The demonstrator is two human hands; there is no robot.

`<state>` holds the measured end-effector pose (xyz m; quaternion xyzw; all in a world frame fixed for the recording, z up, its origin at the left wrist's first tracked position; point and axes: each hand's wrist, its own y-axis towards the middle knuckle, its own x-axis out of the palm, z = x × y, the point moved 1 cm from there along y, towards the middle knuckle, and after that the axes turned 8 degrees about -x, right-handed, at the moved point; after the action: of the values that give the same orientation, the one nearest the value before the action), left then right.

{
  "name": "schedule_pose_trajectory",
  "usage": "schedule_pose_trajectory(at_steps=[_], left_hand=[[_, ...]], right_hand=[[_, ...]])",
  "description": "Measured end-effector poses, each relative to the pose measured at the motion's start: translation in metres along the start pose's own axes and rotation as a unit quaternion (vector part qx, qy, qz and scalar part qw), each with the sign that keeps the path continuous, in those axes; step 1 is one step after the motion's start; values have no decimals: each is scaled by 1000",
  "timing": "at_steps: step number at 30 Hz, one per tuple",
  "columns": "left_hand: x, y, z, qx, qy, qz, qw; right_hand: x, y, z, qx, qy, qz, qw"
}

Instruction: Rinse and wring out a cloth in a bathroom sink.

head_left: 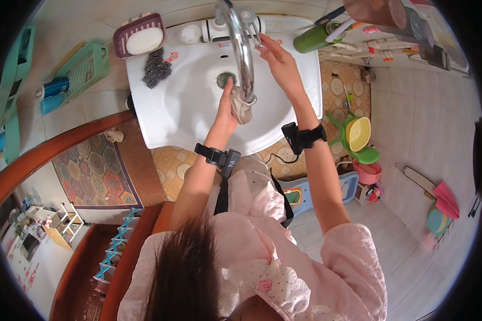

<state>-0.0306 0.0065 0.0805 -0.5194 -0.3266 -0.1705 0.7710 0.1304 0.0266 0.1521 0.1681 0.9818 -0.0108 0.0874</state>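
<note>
My left hand point(225, 114) holds a wet-looking, crumpled beige cloth point(241, 106) over the basin, under the spout of a chrome faucet point(243, 52). Its thumb points toward the drain point(226, 80). To the right of the spout is my right hand point(280, 66), fingers stretched out, with the fingertips at the end of the faucet's lever handle point(252, 30). Whether they press on it I cannot tell. Both hands are above the white ceramic washbasin point(156, 124). Whether water is running is hard to make out.
A purple soap dish point(122, 40) with a white soap bar point(144, 41) stands at the basin's back left, beside a dark grey mesh scrubber point(156, 69). A green bottle point(315, 38) is at the right. Below stand a green child's seat point(367, 155) and a blue plastic board point(305, 192).
</note>
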Motion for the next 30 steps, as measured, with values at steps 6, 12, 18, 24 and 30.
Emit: schedule_pose_trajectory(at_steps=[6, 12, 18, 24, 30], left_hand=[[0, 6, -13, 120, 77, 47, 989], [7, -7, -6, 471, 553, 128, 675], [-3, -20, -1, 387, 515, 65, 762], [-22, -31, 11, 348, 513, 21, 785], [-26, -37, 18, 390, 560, 33, 731]], right_hand=[[41, -74, 60, 398, 258, 19, 880], [67, -83, 54, 433, 525, 94, 727], [92, -88, 74, 371, 533, 181, 738], [118, -101, 80, 379, 578, 184, 698], [140, -115, 123, 373, 593, 112, 705]])
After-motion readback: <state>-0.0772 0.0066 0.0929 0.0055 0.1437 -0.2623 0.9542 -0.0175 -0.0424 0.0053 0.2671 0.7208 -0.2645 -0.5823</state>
